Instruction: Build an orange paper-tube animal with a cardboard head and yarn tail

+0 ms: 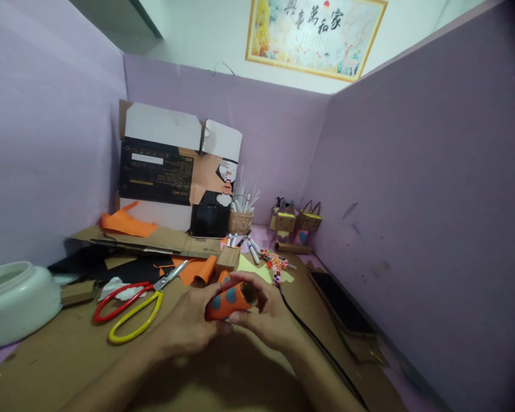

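Between my two hands is a short orange cardboard tube (224, 305) with blue-grey spots, tilted so that its hollow end faces right and toward me. My left hand (191, 320) is wrapped round the tube's left end. Closed on the right end, beside the opening, is my right hand (268, 312), its thumb at the lower rim. A small orange piece shows just behind the tube; whether it is joined to it I cannot tell. Scissors (158, 286) with one red and one yellow handle lie left of my left hand, blades pointing away.
A white round container (21, 300) stands at the left. Orange paper scraps (199, 269), a small cardboard block (228, 258) and markers (253, 250) lie beyond my hands. A patterned glue gun (277, 263) trails a black cord (311, 335). A phone (341, 300) lies by the right wall.
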Motion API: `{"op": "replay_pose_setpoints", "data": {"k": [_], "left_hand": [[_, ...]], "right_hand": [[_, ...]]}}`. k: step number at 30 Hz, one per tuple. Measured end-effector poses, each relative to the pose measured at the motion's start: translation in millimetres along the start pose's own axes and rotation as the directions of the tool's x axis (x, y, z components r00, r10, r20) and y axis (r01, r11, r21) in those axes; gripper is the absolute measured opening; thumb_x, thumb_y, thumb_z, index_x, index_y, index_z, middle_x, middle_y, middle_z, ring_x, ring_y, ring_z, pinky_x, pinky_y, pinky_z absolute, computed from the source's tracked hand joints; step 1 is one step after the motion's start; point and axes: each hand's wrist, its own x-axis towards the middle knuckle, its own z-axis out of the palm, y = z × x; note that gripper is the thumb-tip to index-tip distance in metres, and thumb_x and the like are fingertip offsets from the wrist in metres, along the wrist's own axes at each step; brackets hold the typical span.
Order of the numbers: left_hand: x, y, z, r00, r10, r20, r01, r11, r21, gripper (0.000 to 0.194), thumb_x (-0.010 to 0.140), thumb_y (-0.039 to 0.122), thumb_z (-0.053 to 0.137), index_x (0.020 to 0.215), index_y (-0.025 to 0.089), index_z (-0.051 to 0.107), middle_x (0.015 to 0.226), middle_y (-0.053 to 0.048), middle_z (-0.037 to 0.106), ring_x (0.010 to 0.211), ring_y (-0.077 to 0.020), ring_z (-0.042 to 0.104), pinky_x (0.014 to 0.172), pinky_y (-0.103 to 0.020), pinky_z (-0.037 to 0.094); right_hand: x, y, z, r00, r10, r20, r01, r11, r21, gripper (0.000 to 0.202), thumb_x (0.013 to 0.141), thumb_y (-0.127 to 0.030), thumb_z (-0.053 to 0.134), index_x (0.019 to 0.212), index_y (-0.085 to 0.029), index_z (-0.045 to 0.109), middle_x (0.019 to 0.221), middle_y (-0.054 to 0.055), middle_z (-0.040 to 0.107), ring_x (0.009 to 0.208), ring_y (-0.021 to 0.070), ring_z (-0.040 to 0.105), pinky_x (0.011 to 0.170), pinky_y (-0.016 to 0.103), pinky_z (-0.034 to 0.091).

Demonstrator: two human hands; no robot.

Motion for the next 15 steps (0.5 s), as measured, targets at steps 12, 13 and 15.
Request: {"op": "replay_pose_setpoints", "data": {"k": [12,13,15], "left_hand": [[8,-40,4.5,0.883,-0.088,-0.462,-0.037,0.966,-0.256,0.020,0.067,0.029,0.067,0.081,0.015,0.064,0.074,-0.001,0.061,0.070,-0.0169,0.056,0.065,-0.026,0.044],[8,-40,4.0,0.881,-0.089,-0.464,-0.040,0.965,-0.260,0.021,0.067,0.029,0.067,0.083,0.015,0.064,0.075,-0.001,0.061,0.071,-0.0172,0.056,0.065,-0.027,0.044],[9,-40,3.8,0.883,-0.091,-0.461,-0.042,0.962,-0.270,0.024,0.067,0.031,0.067,0.083,0.014,0.064,0.073,-0.001,0.060,0.069,-0.0168,0.055,0.062,-0.026,0.043]], "right_hand": [[19,32,-118,0.685,0.047,-0.727,-0.620,0.562,-0.547,0.048,0.073,-0.051,0.049,0.091,-0.012,0.069,0.090,0.017,0.070,0.089,0.0307,0.063,0.075,0.038,0.047],[19,36,-119,0.677,0.083,-0.731,-0.663,0.500,-0.557,0.048,0.071,-0.054,0.050,0.082,-0.013,0.071,0.084,0.018,0.070,0.087,0.0332,0.064,0.073,0.040,0.046],[23,45,-116,0.656,0.143,-0.741,-0.727,0.384,-0.569,0.049,0.066,-0.059,0.054,0.070,-0.014,0.071,0.077,0.020,0.070,0.086,0.0377,0.064,0.070,0.043,0.045]]}}
